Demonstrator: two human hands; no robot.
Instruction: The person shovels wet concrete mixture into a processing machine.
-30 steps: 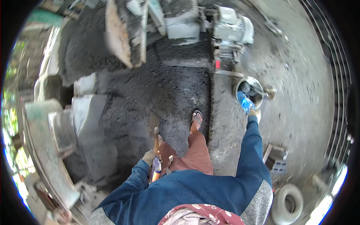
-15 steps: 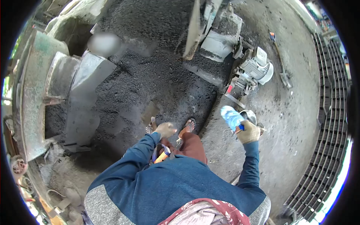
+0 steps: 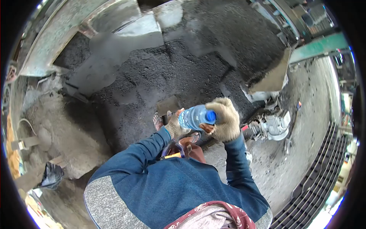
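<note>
The person stands at the edge of a wide spread of black gravel (image 3: pixel 160 72), with both gloved hands raised in front of the chest. Ahead and to the left, a grey metal chute (image 3: pixel 114 45) slopes down into the gravel, its lip lying on the heap. To the right, a flat rusty plate (image 3: pixel 272 78) hangs over the gravel's far edge, and just below it an electric motor (image 3: pixel 276 126) sits on the dusty concrete floor (image 3: pixel 301 152). A stack of dark ridged tiles (image 3: pixel 324 171) curves along the right border. On the left, a mound of pale dirt (image 3: pixel 65 126) rises beside the gravel, with a black bag (image 3: pixel 51 175) at its foot. The open room is the patch of gravel straight ahead of the feet and the strip of concrete between the motor and the tiles.

A clear plastic water bottle (image 3: pixel 194 117) lies sideways between the two hands, blue cap (image 3: pixel 210 116) pointing right. The left hand (image 3: pixel 176 126) cups the bottle's body from below, fingers curled around it. The right hand (image 3: pixel 225 120) covers the cap end, fingers bent and closed over the cap, thumb under the neck. A shovel handle with an orange grip (image 3: pixel 173 154) leans against the person's body below the hands, touched by neither hand.
</note>
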